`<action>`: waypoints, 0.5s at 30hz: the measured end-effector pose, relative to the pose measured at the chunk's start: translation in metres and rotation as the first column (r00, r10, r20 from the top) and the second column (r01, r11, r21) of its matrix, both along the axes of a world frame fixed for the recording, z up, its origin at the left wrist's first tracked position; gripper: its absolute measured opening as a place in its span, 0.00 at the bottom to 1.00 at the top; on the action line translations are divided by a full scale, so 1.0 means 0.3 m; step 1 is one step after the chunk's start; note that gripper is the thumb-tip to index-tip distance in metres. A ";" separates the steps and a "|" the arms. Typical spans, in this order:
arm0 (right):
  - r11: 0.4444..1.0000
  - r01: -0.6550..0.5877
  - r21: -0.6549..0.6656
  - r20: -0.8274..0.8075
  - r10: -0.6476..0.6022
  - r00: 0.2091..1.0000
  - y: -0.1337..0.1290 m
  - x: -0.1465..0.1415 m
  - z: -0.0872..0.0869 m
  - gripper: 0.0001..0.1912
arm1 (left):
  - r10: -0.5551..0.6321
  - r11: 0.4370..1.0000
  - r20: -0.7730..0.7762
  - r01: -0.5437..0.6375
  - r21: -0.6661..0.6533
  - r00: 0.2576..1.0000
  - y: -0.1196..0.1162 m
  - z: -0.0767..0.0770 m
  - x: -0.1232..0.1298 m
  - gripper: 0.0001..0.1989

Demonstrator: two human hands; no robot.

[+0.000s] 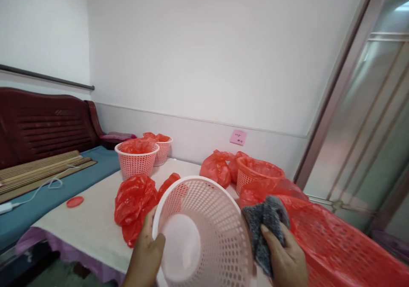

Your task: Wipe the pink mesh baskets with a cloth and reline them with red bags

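A white perforated plastic basket is tilted so that its open mouth faces me. My left hand grips its rim on the left side, thumb over the edge. In my right hand is a bunched dark grey cloth, held against or close beside the basket's outer right wall. Crumpled red plastic bags lie just left of the basket. To the right, a long basket covered in red plastic sits near my right hand.
Two bag-lined baskets stand at the table's back left. Another lined basket and a red bag are at back right. A red disc lies on the white tabletop. A pink note is on the wall.
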State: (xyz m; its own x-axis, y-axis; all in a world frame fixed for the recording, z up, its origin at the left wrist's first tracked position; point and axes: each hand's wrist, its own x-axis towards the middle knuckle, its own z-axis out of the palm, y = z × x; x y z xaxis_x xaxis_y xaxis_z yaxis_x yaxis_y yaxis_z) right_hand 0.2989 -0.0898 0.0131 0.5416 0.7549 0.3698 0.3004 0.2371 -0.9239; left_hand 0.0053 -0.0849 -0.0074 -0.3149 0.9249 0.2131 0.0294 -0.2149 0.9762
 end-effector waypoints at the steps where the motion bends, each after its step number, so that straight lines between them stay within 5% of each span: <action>1: 0.999 -0.048 0.020 0.043 0.047 0.998 -0.021 -0.049 0.038 0.21 | -0.015 1.000 0.013 0.015 -0.005 1.000 -0.008 -0.001 0.010 0.33; 6: 0.923 -0.354 0.151 0.149 0.333 0.931 -0.119 -0.300 0.100 0.18 | -0.024 1.000 0.044 0.024 0.000 0.999 -0.041 0.011 0.040 0.30; 10: 0.798 -0.602 0.028 -0.140 0.599 0.788 -0.156 -0.429 0.037 0.18 | -0.144 0.990 0.050 0.144 0.008 0.988 -0.027 0.038 0.025 0.27; 15: 0.794 -0.604 0.066 -0.478 0.556 0.679 -0.148 -0.482 -0.060 0.19 | -0.186 0.982 0.083 0.187 -0.005 0.979 -0.033 0.046 0.002 0.26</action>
State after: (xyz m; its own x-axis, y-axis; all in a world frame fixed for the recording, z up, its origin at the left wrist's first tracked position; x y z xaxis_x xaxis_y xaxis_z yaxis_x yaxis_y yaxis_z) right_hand 0.1543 -0.1341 -0.0050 0.0662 0.9912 0.1147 -0.3243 0.1301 -0.9370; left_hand 0.0060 -0.0950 0.0064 -0.1526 0.9715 0.1813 -0.0902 -0.1964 0.9764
